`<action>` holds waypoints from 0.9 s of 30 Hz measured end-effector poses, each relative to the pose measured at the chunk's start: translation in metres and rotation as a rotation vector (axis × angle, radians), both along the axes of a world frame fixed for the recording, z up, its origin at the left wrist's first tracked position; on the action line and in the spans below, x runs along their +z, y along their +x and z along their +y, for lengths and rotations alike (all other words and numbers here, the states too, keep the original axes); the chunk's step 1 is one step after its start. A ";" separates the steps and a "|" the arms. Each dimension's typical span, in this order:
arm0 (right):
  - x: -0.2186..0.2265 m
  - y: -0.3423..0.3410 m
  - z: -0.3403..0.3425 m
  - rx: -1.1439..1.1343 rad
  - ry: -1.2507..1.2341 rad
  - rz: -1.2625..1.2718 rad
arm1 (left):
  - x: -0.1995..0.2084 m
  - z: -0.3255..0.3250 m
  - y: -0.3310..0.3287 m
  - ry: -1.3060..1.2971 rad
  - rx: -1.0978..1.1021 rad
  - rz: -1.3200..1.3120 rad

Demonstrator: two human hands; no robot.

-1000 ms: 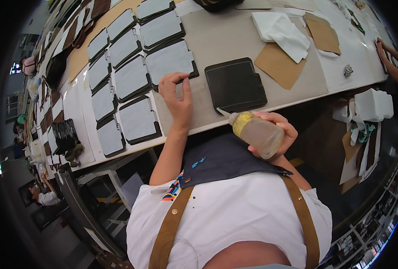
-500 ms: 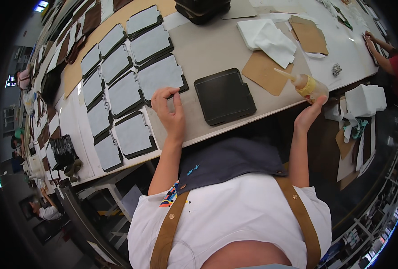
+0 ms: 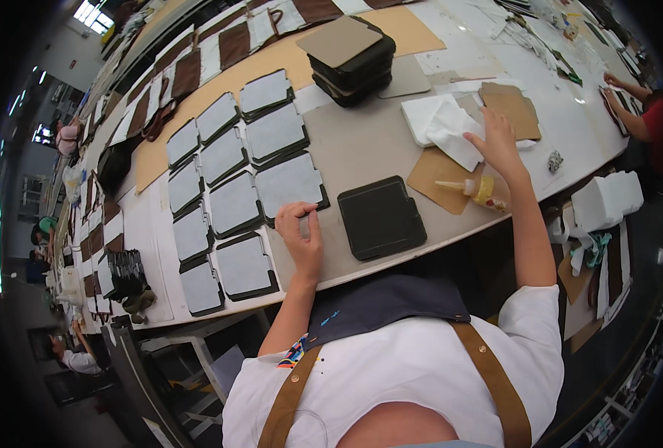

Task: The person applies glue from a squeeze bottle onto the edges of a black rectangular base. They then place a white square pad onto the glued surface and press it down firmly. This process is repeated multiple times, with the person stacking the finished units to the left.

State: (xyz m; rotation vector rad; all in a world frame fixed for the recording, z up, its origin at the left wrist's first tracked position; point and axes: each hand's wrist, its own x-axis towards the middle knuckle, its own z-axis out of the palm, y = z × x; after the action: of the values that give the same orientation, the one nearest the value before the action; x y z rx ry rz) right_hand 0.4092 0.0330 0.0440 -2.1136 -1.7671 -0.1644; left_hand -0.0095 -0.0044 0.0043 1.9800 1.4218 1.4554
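Observation:
A black, nearly square panel (image 3: 382,218) with a notched side lies flat in front of me. To its left is my left hand (image 3: 301,243), fingers curled in toward the thumb. Its fingertips are by the edge of a grey-faced, black-edged panel (image 3: 289,182); whatever they hold, if anything, is hidden. My right hand (image 3: 501,148) reaches out over the table with fingers apart, beside a white folded cloth or sheet (image 3: 454,138). Under that forearm, a clear squeeze bottle (image 3: 488,194) with a yellow label and long nozzle lies partly over a brown card (image 3: 433,179).
Grey-faced panels (image 3: 234,201) stand in rows at the left. A dark stack topped with a tan board (image 3: 340,41) is at the back. Another brown card (image 3: 512,110) and a crumpled ball (image 3: 555,160) lie to the right. A person in red (image 3: 656,127) works at the far right.
My right hand has let go of the squeeze bottle, which now lies on the table, and has moved forward to the white sheets. My left hand keeps its curled pose. The view has shifted.

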 end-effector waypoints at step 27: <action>-0.001 -0.024 0.061 0.509 -0.237 0.330 | 0.059 0.056 0.072 0.055 -0.490 0.119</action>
State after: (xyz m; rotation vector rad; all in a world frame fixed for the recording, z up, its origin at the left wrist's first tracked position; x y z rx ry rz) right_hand 0.3852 0.0937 0.0426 -1.6333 -2.1133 0.5204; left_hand 0.0627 0.0521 0.0631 2.2700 0.8496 1.1807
